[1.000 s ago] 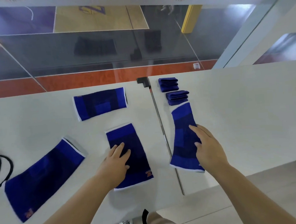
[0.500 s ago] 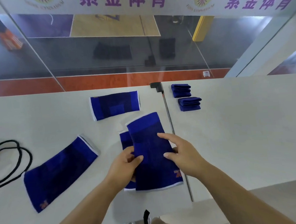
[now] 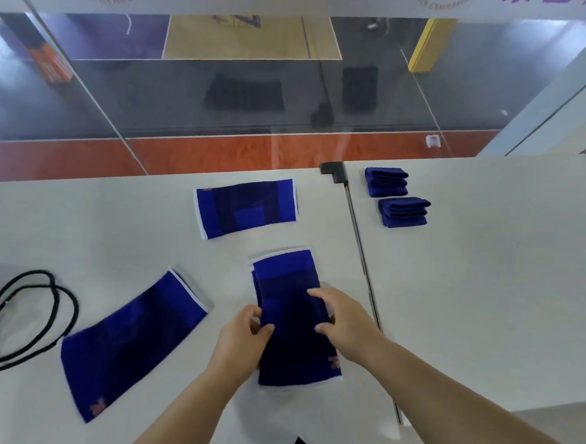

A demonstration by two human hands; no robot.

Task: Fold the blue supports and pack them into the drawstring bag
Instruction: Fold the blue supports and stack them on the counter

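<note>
Two blue supports lie stacked one on the other [image 3: 292, 345] on the white table, near its front edge. My left hand [image 3: 239, 341] pinches the stack's left edge and my right hand [image 3: 342, 318] grips its right edge. Another flat support [image 3: 246, 207] lies farther back, and a third [image 3: 131, 341] lies slanted to the left. Two folded supports [image 3: 387, 181] [image 3: 403, 211] sit at the back right. At the far left edge, black drawstring cords [image 3: 33, 316] show; the bag itself is barely in view.
A metal seam [image 3: 358, 252] with a black bracket joins two white tabletops [image 3: 494, 278]. A glass wall rises right behind the table's far edge. The front edge of the table is close under my forearms.
My right hand carried the support from the right tabletop onto the one under my left hand. Both hands have since squared the stack and closed on its side edges.
</note>
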